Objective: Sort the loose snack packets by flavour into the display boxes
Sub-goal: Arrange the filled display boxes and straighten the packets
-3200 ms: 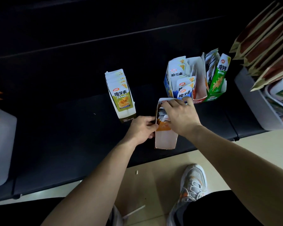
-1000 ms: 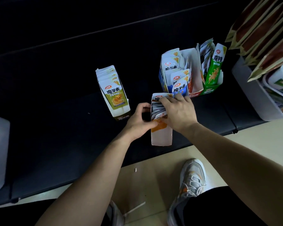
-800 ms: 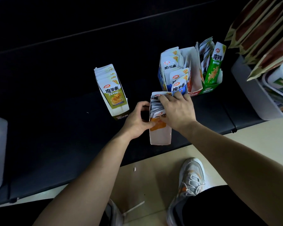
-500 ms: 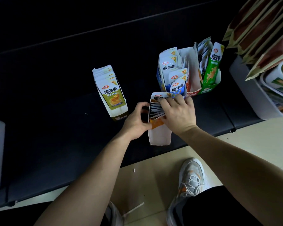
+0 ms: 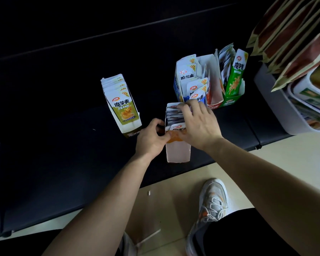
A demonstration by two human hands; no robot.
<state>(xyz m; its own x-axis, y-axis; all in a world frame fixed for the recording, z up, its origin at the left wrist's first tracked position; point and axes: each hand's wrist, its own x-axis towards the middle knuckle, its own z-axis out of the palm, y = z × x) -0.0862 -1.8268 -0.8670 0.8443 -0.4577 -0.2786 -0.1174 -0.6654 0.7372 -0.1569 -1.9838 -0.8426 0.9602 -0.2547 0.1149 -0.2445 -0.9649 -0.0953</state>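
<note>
Hands first: the left hand was curled round the left wall of the orange box, thumb on its front packet. Over it the right hand lay across the packets standing inside, fingers spread, couldn't tell if it pinched any. That box sat near the bench front edge. The yellow-green box stood off to the left, with the blue box, red box and green box side by side behind.
</note>
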